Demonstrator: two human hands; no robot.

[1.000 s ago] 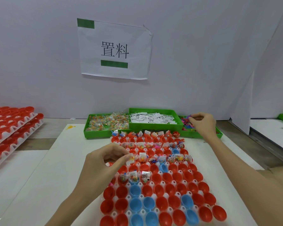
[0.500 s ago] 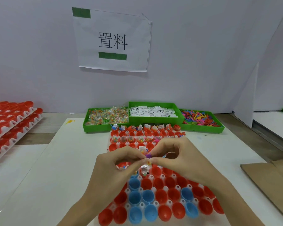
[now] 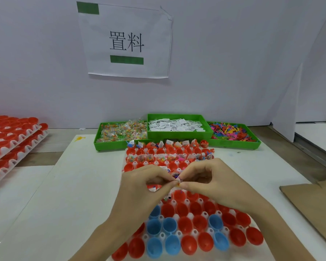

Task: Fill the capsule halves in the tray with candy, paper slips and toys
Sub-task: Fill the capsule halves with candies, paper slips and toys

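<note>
Meeting above the white plastic tray of red and blue capsule halves (image 3: 184,221), the left hand (image 3: 145,187) and the right hand (image 3: 215,183) pinch together one tiny colourful toy piece (image 3: 177,180) (too small to say its shape). Behind the tray stand three green bins: wrapped candy (image 3: 120,131), white paper slips (image 3: 175,125), bright plastic toys (image 3: 231,131).

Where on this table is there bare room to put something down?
Bare white table lies left of the capsule tray, below the candy bin, and on the right up to the cardboard. The middle under both hands is crowded.
</note>
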